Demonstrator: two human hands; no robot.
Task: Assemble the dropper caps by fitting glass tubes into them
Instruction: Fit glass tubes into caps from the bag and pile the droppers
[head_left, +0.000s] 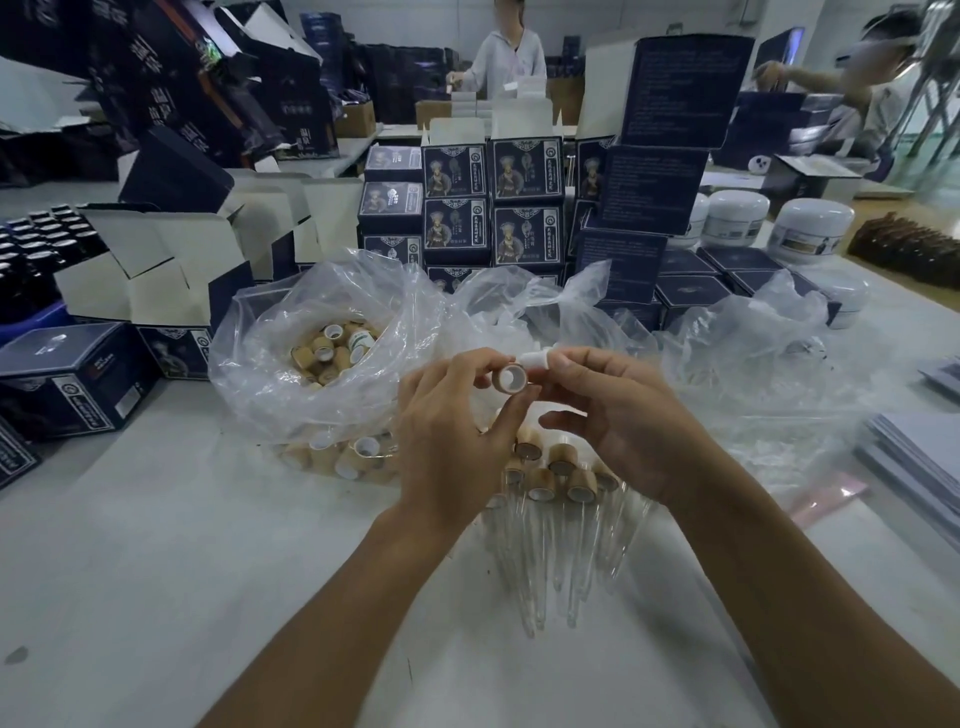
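On the pale counter (156, 545), the clear plastic bag of loose bamboo-coloured caps (332, 348) serves as the landmark. Well to its left sits a dark blue printed box (72, 379), with opened white-lined cartons (156, 270) behind that. Just right of the bag and a little nearer the viewer, the left hand (452, 431) pinches a bamboo-coloured cap (511, 378) between thumb and fingertips, its white-lined opening turned toward the viewer. Touching that cap from the right is a white rubber bulb (535, 358), gripped by the fingers of the right hand (618, 415); both hands are raised above the counter. Below the hands, nearer the viewer than the bag, lies a cluster of assembled droppers (550, 499), their caps toward the bag and their glass tubes (540, 587) fanned out toward the viewer. Behind the bag rises a stack of dark blue boxes (493, 202). Far right of the bag stand white jars (810, 228) beyond crumpled clear plastic (753, 332).
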